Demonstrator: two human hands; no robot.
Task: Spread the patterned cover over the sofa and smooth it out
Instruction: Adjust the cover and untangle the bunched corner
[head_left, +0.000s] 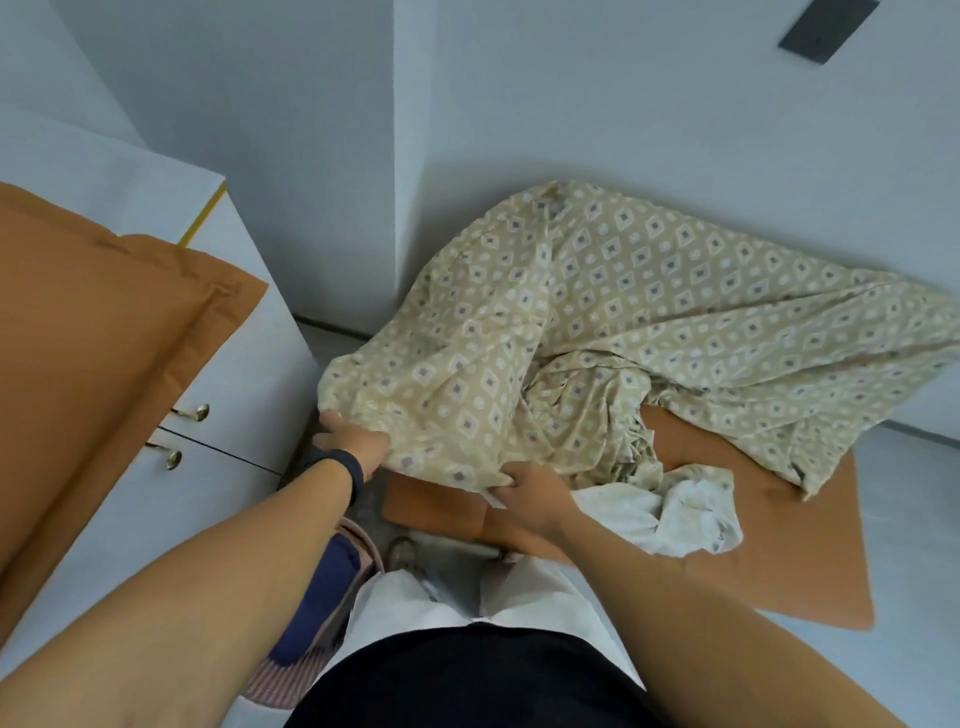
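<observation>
Both hands grip near edge of patterned cover (597, 322): left hand (353, 441) at its corner, right hand (530, 493) beside. Cover bunched over orange sofa (779, 545); white cloth (675, 514) below it.

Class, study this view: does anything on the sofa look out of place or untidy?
Yes. The patterned cover lies bunched and twisted, leaving the orange sofa bare in front. A crumpled white cloth sits on the seat beside the right hand. Both hands grip the cover's near edge; the left hand holds a corner.
</observation>
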